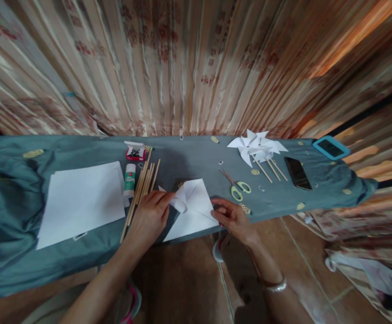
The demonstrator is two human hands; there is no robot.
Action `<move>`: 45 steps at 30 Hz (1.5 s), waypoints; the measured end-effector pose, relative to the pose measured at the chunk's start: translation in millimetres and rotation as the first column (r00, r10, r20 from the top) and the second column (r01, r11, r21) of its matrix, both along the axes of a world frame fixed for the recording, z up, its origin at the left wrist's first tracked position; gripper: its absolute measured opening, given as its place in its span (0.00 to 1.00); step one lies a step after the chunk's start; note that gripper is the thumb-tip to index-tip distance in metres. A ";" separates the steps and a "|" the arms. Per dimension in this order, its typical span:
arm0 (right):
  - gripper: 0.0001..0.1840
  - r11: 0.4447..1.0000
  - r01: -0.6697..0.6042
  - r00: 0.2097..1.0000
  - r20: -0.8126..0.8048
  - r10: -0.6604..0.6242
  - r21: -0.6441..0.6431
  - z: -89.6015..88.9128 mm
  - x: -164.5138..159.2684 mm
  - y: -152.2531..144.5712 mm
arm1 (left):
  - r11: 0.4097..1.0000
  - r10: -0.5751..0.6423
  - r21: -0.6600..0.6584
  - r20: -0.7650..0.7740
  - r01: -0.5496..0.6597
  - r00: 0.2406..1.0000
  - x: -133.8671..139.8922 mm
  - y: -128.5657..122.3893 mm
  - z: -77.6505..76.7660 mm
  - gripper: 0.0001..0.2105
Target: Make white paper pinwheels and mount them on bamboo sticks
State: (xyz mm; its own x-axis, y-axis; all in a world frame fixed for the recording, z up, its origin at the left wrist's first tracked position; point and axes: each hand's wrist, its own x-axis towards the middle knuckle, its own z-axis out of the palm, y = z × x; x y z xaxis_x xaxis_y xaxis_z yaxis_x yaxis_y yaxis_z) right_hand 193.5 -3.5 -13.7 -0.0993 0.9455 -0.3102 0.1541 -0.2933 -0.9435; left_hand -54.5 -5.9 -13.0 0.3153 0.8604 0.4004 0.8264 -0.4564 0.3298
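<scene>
A white square of paper (pixel 194 216) with cut lines lies at the table's front edge, its upper left part curled over. My left hand (pixel 152 211) is closed in a pinch on that curled side of the paper. On the right, my right hand (pixel 231 217) has thumb and fingers closed on the paper's corner. Wooden sticks (pixel 142 182) lie beside and partly behind my left hand. Green-handled scissors (pixel 238 186) rest open beyond my right hand.
A stack of white sheets (pixel 84 198), a glue stick (pixel 130 180) and a small red box (pixel 135 151) are on the left. Finished paper pinwheels (pixel 258 146), a black phone (pixel 298 173) and a blue-framed device (pixel 331 147) lie right. A patterned curtain (pixel 182 67) hangs behind.
</scene>
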 end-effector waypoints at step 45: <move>0.20 0.690 -0.444 0.803 0.595 0.023 0.572 -9.4 -21.1 -22.9 | 0.994 -0.076 -0.057 0.185 0.088 0.980 24.6 -18.6 -20.7 0.07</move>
State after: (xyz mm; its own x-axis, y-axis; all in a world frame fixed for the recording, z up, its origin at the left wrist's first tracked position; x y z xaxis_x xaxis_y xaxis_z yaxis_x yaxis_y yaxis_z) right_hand 172.4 -26.4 -23.1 -0.3761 0.8745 0.3064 0.6288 0.4837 -0.6088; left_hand -29.9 -24.5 -33.6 0.3128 0.8607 0.4016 0.7106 -0.4926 0.5024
